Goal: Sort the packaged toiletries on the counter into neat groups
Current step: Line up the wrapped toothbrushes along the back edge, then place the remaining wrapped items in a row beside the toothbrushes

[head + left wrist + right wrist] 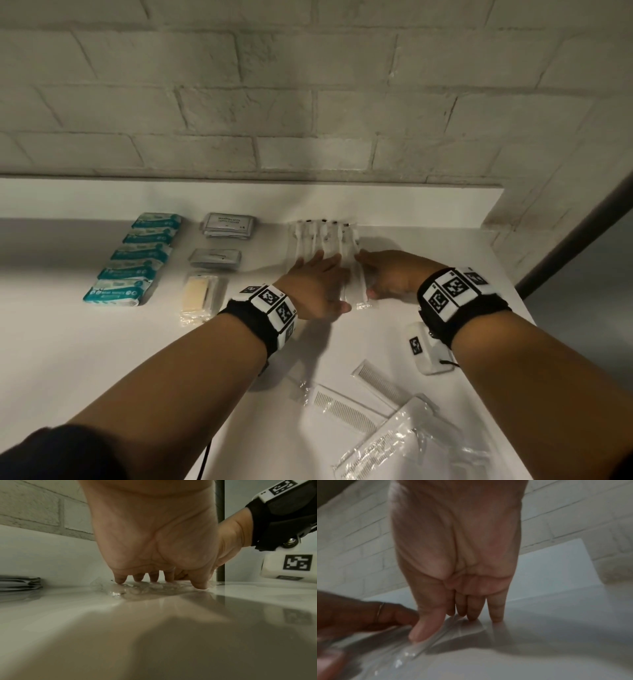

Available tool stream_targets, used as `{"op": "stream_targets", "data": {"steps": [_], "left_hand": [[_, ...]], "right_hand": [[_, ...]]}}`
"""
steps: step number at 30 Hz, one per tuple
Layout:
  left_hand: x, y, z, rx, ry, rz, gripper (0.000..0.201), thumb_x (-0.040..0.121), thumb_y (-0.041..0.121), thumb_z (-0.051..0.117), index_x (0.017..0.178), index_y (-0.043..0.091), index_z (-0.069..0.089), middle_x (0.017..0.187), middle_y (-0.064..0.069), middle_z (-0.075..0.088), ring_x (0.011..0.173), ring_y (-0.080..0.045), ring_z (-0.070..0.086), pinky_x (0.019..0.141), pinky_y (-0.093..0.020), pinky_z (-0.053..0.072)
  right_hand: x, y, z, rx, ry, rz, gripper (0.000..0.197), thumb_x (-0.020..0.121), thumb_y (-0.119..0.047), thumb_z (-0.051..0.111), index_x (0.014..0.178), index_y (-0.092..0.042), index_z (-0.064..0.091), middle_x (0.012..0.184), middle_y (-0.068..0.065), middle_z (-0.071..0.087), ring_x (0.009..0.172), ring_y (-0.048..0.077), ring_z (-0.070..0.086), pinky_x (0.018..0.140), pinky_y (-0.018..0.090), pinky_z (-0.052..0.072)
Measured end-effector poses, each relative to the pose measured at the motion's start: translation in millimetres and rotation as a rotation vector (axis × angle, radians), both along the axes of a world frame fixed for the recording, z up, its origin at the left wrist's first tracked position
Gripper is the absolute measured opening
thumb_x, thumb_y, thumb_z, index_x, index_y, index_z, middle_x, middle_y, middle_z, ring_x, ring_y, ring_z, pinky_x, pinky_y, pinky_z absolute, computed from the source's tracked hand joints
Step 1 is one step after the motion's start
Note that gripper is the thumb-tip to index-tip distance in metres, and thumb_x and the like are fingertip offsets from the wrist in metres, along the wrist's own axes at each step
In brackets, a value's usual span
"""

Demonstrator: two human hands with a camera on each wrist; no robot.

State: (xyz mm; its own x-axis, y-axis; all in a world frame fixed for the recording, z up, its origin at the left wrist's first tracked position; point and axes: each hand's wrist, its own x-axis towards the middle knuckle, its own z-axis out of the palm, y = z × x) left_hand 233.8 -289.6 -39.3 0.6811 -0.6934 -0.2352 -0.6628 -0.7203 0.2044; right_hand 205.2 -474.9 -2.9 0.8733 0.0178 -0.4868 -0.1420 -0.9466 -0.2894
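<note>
Head view shows me both grips released, left hand (317,284) and right hand (388,277) pressing flat on wrapped toothbrushes (323,240) on the surface (102,342).

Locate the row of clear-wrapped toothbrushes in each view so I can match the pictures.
Head: toothbrushes centre, by the back ledge, under both hands.
Left wrist: crinkled clear wrap under the left hand's fingertips.
Right wrist: blurred clear wrap under the thumb, lower left.
Shared landmark: brick wall.

Teal wipe packs (132,260) far left on white desk (102,342); grey sachets (227,224) beside them; clear-wrapped toothbrushes (323,240) right; white combs (346,407) nearest.
</note>
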Motion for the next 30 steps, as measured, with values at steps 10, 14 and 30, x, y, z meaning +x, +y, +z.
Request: {"op": "stream_targets", "data": {"steps": [10, 14, 30], "left_hand": [[-2.8, -2.1, 3.7, 0.008, -0.01, -0.004, 0.076, 0.087, 0.054, 0.053, 0.151, 0.027, 0.02, 0.161, -0.003, 0.01, 0.148, -0.032, 0.005, 0.116, -0.054, 0.014], [-0.6, -1.1, 0.6, 0.002, -0.026, -0.01, 0.077, 0.086, 0.056, 0.053, 0.15, 0.029, 0.02, 0.161, -0.003, 0.01, 0.148, -0.033, 0.006, 0.116, -0.055, 0.014], [-111.1, 16.2, 20.2, 0.003, 0.062, -0.149, 0.031, 0.08, 0.049, 0.06, 0.102, 0.028, 0.054, 0.1, 0.006, 0.045, 0.097, -0.019, 0.05, 0.081, -0.032, 0.041]], "right_hand": [[0.6, 11.9, -4.7, -0.13, -0.133, 0.07, 0.062, 0.096, -0.033, 0.049, 0.151, -0.022, 0.022, 0.133, 0.005, 0.057, 0.12, 0.027, 0.055, 0.101, 0.039, 0.043], [8.5, 12.2, -14.2, -0.025, -0.092, -0.033, 0.091, 0.085, -0.021, 0.061, 0.152, -0.035, 0.002, 0.125, 0.005, 0.062, 0.102, 0.025, 0.062, 0.091, 0.041, 0.051], [-155.2, -29.5, 6.5, 0.059, -0.004, -0.121, 0.068, 0.09, -0.035, 0.062, 0.149, -0.022, 0.03, 0.148, 0.001, 0.042, 0.134, 0.019, 0.044, 0.111, 0.033, 0.034]]}}
